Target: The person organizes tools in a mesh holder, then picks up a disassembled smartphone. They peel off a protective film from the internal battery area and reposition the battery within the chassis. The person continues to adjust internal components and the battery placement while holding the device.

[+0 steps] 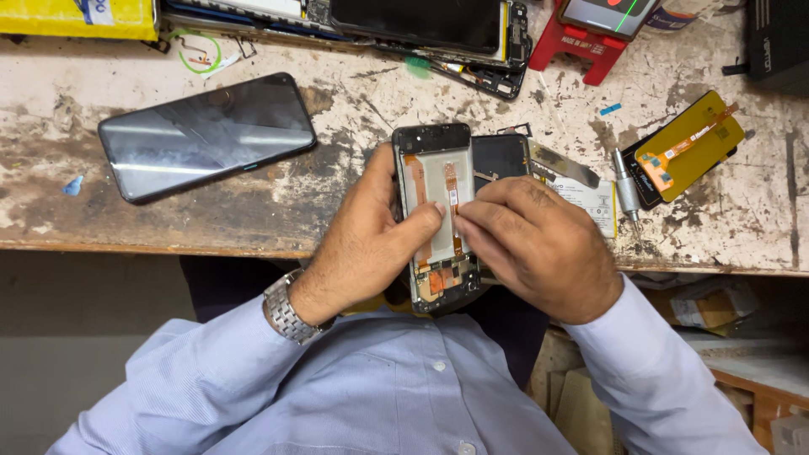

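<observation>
Your light blue shirt (396, 388) fills the near edge of view, with a metal wristwatch (285, 310) on your left wrist. Left hand (362, 240): grip closed around the left edge of the opened phone frame (434, 219), thumb pressed on its inner face. Right hand (539, 244): fingertips pinched narrow on the orange flex cable (452, 198) that runs down the middle of the frame; whether the cable is lifted or only pressed, you cannot tell. Frame is held upright over the front edge of the worktop (337, 126), its lower end with exposed circuit parts hanging past that edge toward you. Just behind the right grip lies a white battery (590, 198), partly hidden by the fingers. Right of that grip, near: a small metal-tipped screwdriver (625, 190), and beyond it a display panel with a yellow back (691, 143). Left of the left grip, well apart: a whole dark phone (206, 135), screen up. Beyond both grips, at the far edge: a dismantled phone (438, 34) and a red stand (581, 46).
</observation>
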